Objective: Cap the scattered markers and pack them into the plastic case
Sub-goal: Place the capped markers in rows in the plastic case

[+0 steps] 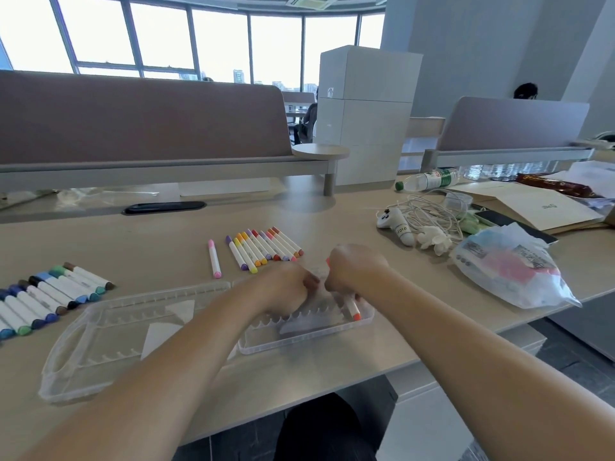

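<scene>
Mid-frame over the plastic case [309, 342], right hand [356, 267] fingers clasp an orange marker [352, 309]; left hand [286, 287] fingers curl, possibly pinching it, I cannot tell.

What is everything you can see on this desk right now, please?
plastic case: one, clear, open, front centre.
orange marker: one, in the case's right half.
warm-coloured markers: roughly ten, in a row behind the case.
pink marker: one, alone left of that row.
cool-coloured markers: a row, blue, green, brown, far left.
water bottle: one, clear, green cap, lying rear right.
cables: white tangle, right.
plastic bag: one, translucent, right.
left hand: curled over the case; hold unclear.
right hand: grips the orange marker.
</scene>
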{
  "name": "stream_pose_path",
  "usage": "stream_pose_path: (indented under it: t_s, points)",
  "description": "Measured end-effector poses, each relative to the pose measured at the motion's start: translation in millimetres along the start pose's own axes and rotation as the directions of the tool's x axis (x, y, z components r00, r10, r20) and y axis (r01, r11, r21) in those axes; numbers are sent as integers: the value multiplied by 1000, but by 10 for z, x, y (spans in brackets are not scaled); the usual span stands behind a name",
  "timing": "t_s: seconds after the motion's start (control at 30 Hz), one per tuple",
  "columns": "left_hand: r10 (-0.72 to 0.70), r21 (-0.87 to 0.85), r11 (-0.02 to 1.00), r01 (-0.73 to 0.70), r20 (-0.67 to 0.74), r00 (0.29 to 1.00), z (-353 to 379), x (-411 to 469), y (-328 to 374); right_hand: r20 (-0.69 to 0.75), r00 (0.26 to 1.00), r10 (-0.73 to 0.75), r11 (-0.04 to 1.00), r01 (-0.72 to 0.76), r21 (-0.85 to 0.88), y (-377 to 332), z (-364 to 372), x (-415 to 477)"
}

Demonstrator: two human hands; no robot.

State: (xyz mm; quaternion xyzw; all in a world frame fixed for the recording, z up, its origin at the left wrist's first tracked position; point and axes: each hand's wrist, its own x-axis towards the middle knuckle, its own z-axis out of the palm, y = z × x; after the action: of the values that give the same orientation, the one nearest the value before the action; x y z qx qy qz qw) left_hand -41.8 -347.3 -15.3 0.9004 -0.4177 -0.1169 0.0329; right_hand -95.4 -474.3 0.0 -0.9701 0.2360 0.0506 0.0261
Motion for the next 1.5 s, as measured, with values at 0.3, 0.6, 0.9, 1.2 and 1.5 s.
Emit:
stream_pose_path:
  t_s: [0.3,0.6,0.9,1.2,1.5]
  points:
    - [-47,-344,939,-16,-174,984,-214,118,-131,-12,999,39,921,-32,388,206,-269,460]
    - [-260,-452,883,131,-236,936,-400,549,-623,-89,996,29,946,1,323,-179,44,1396]
    - [-319,-465,871,159,-288,903,-398,656,-930,-207,977,-46,954,104,281,-442,84,1560]
    - [-355,-501,848,174,-293,888,-367,547,-1055,-53,987,-149,979,154,130,-888,13,1465]
    - [-353,-488,856,173,-306,884,-346,449,-1142,53,991,-124,989,127,-71,-1114,-2,1444]
